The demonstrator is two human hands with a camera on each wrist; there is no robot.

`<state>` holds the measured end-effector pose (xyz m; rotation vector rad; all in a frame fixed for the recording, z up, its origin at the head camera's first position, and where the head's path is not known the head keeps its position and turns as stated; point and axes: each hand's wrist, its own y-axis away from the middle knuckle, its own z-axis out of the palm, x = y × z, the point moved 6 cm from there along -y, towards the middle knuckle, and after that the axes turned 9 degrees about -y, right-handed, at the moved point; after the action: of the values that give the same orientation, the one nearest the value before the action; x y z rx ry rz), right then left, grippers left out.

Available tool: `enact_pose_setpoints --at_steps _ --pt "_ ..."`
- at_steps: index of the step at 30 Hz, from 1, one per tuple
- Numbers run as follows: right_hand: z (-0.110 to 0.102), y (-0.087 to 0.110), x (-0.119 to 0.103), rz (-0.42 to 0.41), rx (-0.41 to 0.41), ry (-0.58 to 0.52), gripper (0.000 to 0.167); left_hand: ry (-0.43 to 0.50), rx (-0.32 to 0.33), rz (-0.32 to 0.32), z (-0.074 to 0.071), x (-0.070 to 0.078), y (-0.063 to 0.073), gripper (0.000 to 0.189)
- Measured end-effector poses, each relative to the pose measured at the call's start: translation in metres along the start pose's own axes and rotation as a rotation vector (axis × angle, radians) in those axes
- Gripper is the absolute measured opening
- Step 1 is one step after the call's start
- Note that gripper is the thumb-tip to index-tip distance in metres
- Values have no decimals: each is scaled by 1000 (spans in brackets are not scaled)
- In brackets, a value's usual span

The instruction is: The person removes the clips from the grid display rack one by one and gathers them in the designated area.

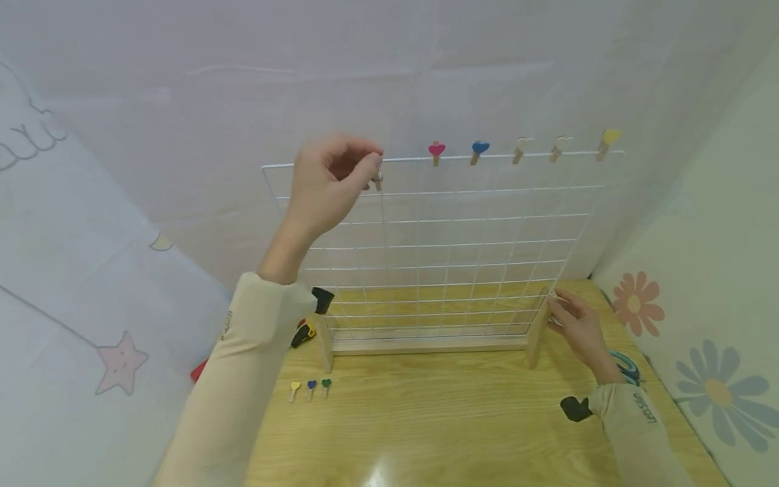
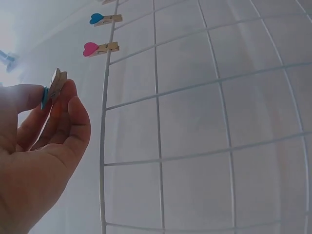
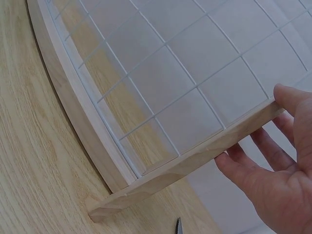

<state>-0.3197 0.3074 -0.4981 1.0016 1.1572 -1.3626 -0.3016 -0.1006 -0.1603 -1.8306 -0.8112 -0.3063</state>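
Observation:
My left hand [image 1: 328,182] is at the top wire of a white grid rack [image 1: 447,220], left of its middle. Between thumb and fingers it pinches a small wooden clothespin [image 2: 57,84] with a blue-green piece on it; in the left wrist view the clothespin appears just beside the wire. Farther right on that wire sit a pink heart clothespin [image 1: 436,152], a blue heart one [image 1: 478,150], two pale ones and a yellow heart one [image 1: 608,141]. With thumb and fingers, my right hand [image 1: 581,329] grips the rack's right wooden side post [image 3: 185,158].
Three heart clothespins, yellow [image 1: 295,389], dark blue [image 1: 312,387] and green [image 1: 326,386], lie on the wooden table [image 1: 426,412] at front left. A black-and-yellow tool [image 1: 302,334] lies beside the left post. Teal-handled scissors [image 1: 627,367] lie near my right wrist.

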Motion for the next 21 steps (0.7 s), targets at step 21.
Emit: enact_pose_setpoints --at_steps 21 --pt "2 -1 0 -3 -2 -13 55 0 -167 -296 9 -87 112 15"
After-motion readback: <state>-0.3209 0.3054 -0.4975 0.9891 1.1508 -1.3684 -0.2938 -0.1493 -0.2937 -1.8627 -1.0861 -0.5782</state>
